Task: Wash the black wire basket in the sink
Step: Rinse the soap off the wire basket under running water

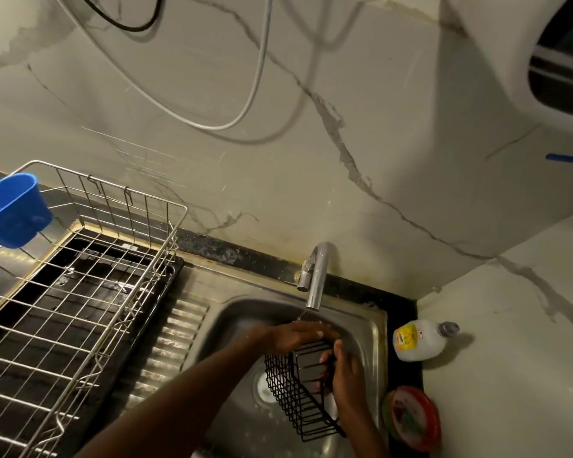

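Centrally, lower frame: black wire basket point(303, 390), tilted inside steel sink point(371, 328) beneath tap point(316, 279). Left hand point(298, 335) grips its top end; right hand point(346, 381) grips its side.

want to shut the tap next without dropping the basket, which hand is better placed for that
Probably the left. The left hand sits at the top end of the black wire basket, directly under the tap, while the right hand has its grip round the basket's side, supporting it.
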A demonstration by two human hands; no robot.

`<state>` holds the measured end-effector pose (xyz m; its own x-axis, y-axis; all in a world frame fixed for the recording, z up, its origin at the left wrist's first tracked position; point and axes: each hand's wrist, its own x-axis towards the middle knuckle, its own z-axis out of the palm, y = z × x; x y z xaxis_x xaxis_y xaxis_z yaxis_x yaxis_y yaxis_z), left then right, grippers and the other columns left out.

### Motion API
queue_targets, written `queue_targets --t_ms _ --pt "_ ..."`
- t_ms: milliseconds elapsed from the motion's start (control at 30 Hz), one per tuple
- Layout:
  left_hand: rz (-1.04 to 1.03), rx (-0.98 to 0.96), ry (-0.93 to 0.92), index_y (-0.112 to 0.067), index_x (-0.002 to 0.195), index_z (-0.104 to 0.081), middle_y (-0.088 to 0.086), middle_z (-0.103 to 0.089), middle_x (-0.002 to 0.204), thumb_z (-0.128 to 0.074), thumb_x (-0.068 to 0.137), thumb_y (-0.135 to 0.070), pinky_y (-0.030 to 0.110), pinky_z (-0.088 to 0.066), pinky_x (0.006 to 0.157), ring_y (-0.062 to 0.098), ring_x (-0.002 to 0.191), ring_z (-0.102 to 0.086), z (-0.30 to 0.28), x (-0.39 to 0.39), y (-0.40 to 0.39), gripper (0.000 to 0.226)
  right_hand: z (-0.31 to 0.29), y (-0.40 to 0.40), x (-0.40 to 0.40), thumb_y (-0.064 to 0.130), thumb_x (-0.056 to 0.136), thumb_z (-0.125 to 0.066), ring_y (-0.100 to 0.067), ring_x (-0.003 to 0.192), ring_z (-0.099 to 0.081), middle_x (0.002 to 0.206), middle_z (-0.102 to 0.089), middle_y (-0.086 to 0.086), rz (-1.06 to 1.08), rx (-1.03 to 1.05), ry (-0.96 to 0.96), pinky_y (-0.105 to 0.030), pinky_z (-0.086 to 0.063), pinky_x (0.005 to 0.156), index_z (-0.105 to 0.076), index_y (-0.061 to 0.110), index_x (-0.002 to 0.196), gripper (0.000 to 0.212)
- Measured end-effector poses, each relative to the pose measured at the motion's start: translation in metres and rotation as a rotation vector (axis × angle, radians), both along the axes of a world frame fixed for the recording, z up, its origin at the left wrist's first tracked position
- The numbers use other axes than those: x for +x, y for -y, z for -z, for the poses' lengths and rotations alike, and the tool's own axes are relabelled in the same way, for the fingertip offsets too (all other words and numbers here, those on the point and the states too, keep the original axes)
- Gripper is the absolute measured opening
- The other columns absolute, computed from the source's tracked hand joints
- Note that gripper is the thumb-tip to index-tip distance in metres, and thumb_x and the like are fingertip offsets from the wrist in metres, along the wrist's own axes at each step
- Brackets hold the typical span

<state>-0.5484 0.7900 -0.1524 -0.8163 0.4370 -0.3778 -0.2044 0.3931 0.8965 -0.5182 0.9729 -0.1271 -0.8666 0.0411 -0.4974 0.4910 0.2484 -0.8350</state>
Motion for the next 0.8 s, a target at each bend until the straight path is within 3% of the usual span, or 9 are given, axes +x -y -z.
queue_targets --t_ms 100,233,300,400,533,567,633,733,800 --pt "-0.019 -0.028 -0.063 -0.034 0.149 -0.054 -0.002 -0.044 0.159 -0.042 0.111 -0.04 0.032 -0.03 0.116 0.005 0.139 -0.037 -0.001 -0.002 0.001 0.04 -0.007 -0.008 0.011 0.037 0.106 -0.043 -0.026 0.045 -0.056 0.054 -0.061 -0.014 0.023 -0.031 -0.088 -0.026 -0.043 0.04 -0.065 0.0 0.071 0.055" --pt "-0.127 -0.213 -0.072 -0.03 0.142 -0.058 0.003 -0.056 0.145 -0.048 0.107 -0.049 0.041 -0.039 0.113 0.018 0.132 -0.051 -0.001 -0.017 0.0 0.041 -0.013 -0.02 0.023 0.029 0.105 -0.045 -0.019 0.036 -0.052 0.049 -0.056 -0.009 0.095 -0.107 -0.11 -0.026 -0.044 0.034 -0.059 -0.002 0.068 0.05" --pt "-0.28 -0.321 0.007 -0.028 0.135 -0.061 0.004 -0.064 0.131 -0.047 0.104 -0.058 0.05 -0.048 0.109 0.021 0.119 -0.061 0.008 -0.022 0.0 0.045 -0.014 -0.025 0.032 0.035 0.103 -0.049 -0.021 0.036 -0.052 0.049 -0.055 -0.01 0.063 -0.088 -0.131 -0.026 -0.044 0.035 -0.058 0.0 0.063 0.054" --pt "-0.439 -0.458 0.041 -0.026 0.115 -0.069 -0.001 -0.071 0.099 -0.044 0.101 -0.067 0.043 -0.06 0.091 0.015 0.09 -0.069 0.023 -0.022 0.0 0.051 -0.015 -0.032 0.046 0.043 0.097 -0.053 -0.029 0.037 -0.054 0.048 -0.054 -0.019 0.036 -0.061 -0.122 -0.028 -0.045 0.036 -0.06 0.002 0.056 0.058" --pt "-0.427 -0.456 0.039 -0.023 0.101 -0.071 -0.002 -0.072 0.086 -0.047 0.103 -0.061 0.036 -0.063 0.083 0.011 0.078 -0.071 0.027 -0.013 0.003 0.044 -0.013 -0.049 0.051 0.01 0.103 -0.05 -0.027 0.036 -0.055 0.044 -0.057 -0.012 0.102 -0.159 0.049 -0.023 -0.046 0.033 -0.061 -0.003 0.062 0.044" --pt "-0.425 -0.474 0.032 -0.023 0.099 -0.071 -0.003 -0.072 0.083 -0.047 0.103 -0.06 0.031 -0.061 0.078 0.01 0.075 -0.07 0.026 -0.01 0.005 0.045 -0.014 -0.052 0.051 0.012 0.094 -0.06 -0.026 0.037 -0.059 0.048 -0.06 -0.016 0.069 -0.241 0.136 -0.026 -0.049 0.035 -0.064 -0.006 0.067 0.033" --pt "-0.441 -0.492 -0.007 -0.022 0.098 -0.071 -0.004 -0.07 0.079 -0.048 0.103 -0.059 0.021 -0.053 0.066 0.007 0.071 -0.068 0.023 -0.004 0.006 0.044 -0.007 -0.055 0.044 0.022 0.072 -0.076 -0.033 0.053 -0.068 0.066 -0.066 -0.026 -0.037 -0.336 0.344 -0.035 -0.055 0.046 -0.068 -0.014 0.087 0.039" --pt "-0.482 -0.389 -0.079 -0.024 0.106 -0.067 -0.006 -0.069 0.083 -0.057 0.1 -0.051 0.016 -0.049 0.064 0.004 0.074 -0.067 0.009 0.005 -0.003 0.029 0.003 -0.043 0.035 0.01 0.075 -0.066 -0.037 0.068 -0.069 0.081 -0.068 -0.027 -0.191 -0.255 0.512 -0.038 -0.056 0.058 -0.065 -0.011 0.102 0.035" --pt "-0.462 -0.297 -0.142 -0.025 0.117 -0.061 -0.01 -0.068 0.089 -0.063 0.097 -0.045 0.016 -0.051 0.069 0.001 0.078 -0.066 -0.001 0.012 -0.01 0.028 0.007 -0.025 0.028 0.022 0.087 -0.058 -0.028 0.069 -0.068 0.08 -0.071 -0.016 -0.267 -0.162 0.523 -0.034 -0.055 0.061 -0.068 0.001 0.1 0.027"
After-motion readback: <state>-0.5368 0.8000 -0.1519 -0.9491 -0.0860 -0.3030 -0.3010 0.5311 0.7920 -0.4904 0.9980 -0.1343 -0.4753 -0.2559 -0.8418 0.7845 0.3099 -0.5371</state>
